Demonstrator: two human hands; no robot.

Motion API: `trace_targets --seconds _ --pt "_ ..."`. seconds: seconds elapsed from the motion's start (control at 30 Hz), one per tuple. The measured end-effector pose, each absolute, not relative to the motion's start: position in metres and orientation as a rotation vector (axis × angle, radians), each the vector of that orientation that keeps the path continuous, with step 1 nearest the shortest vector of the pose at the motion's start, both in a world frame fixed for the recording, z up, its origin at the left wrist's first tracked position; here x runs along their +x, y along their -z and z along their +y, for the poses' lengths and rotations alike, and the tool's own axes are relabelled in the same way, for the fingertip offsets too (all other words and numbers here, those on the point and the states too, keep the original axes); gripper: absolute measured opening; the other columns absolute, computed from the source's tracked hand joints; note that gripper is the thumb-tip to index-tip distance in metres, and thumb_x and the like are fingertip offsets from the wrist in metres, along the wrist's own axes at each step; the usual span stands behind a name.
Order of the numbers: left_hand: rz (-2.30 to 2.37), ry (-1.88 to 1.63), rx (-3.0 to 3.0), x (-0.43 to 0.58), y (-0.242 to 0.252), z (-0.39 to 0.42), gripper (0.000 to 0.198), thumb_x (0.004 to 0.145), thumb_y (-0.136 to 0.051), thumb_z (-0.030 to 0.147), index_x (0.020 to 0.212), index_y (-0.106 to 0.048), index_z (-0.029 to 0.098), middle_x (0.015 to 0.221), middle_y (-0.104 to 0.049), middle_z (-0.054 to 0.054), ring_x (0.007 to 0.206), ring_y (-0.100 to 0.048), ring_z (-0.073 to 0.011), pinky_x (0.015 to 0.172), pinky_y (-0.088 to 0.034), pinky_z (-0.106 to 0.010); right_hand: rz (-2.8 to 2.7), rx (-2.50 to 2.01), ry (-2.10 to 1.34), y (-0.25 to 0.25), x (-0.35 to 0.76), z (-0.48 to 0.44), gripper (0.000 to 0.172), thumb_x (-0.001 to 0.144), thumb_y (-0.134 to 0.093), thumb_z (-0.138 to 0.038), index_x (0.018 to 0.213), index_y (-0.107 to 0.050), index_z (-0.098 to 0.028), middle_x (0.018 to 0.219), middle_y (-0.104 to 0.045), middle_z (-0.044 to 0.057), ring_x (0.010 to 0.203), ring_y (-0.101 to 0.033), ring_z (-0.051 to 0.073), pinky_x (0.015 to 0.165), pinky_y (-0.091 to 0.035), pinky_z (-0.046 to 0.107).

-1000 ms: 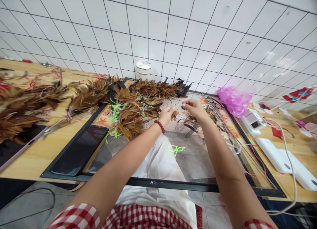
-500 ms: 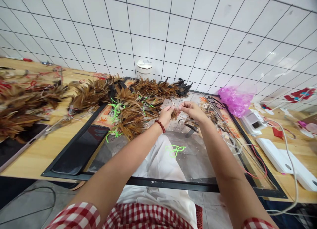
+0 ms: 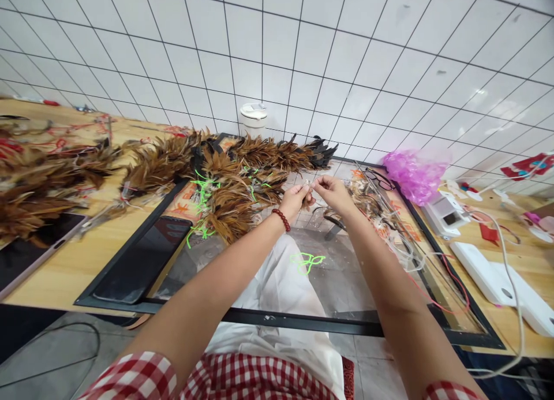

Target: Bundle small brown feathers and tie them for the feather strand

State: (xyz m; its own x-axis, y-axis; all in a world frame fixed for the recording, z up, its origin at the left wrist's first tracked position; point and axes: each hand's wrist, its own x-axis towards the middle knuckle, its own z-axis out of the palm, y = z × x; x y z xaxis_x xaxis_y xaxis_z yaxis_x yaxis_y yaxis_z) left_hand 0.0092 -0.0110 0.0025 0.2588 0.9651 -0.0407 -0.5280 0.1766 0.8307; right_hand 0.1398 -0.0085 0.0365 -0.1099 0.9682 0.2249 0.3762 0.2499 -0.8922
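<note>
Reading from the left edge of the counter [image 3: 52, 281], I find feathers [image 3: 34, 172] heaped there, then a phone [image 3: 142, 261] at the near left corner of the glass panel [image 3: 303, 322]. Bunches [image 3: 234, 209] with green ties [image 3: 203, 195] lie along the panel's left and back edges. Near mid-panel, my left hand [image 3: 294, 202] pinches a small tuft [image 3: 309, 199]. The relation that counts: the tuft sits between my hands, pale end towards the back edge, brown tips towards the near one. The left is nearer, having it in its grasp; my right hand [image 3: 333, 192] is just to the tuft's right, fingertips drawn together by the pale end, though I cannot tell whether they grip anything. Further right lie loose feathers [image 3: 361, 198], then glasses [image 3: 381, 179] and a purple bag [image 3: 415, 178] at the panel's back right corner. Against a second ago, my right hand has closed its gap to the tuft, and more red thread [image 3: 460, 281] appears to show beside my right forearm.
</note>
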Motion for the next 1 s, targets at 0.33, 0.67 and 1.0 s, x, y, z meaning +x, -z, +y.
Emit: trace_targets --seconds 0.33,0.67,1.0 --pt "0.548 -1.085 0.817 0.007 -0.004 -0.013 0.024 0.083 -0.062 0.030 0.069 -0.049 0.015 0.047 -0.041 0.006 0.046 -0.051 -0.0083 0.053 -0.042 -0.021 -1.561 -1.127 -1.225 -0.038 0.151 -0.010 0.047 0.065 -0.074 -0.041 0.107 -0.066 -0.020 0.085 -0.067 0.000 0.068 -0.053 0.009 0.065 -0.042 0.024" --pt "0.443 -0.944 0.920 0.004 -0.002 -0.015 0.025 0.080 -0.066 0.033 0.070 -0.053 0.014 0.052 -0.046 0.004 0.051 -0.055 -0.0097 0.055 -0.044 -0.021 -1.545 -1.126 -1.211 -0.043 0.150 -0.014 0.034 0.063 -0.076 -0.047 0.075 -0.064 -0.017 0.063 -0.063 0.000 0.058 -0.055 0.012 0.058 -0.046 0.027" --pt "0.469 -0.979 0.852 0.004 -0.002 -0.013 0.025 0.083 -0.062 0.030 0.067 -0.051 0.015 0.047 -0.038 0.006 0.047 -0.051 -0.0093 0.057 -0.043 -0.023 -1.496 -1.109 -1.255 -0.044 0.143 -0.015 0.044 0.063 -0.074 -0.050 0.092 -0.066 -0.019 0.067 -0.061 -0.002 0.055 -0.051 0.009 0.055 -0.043 0.023"
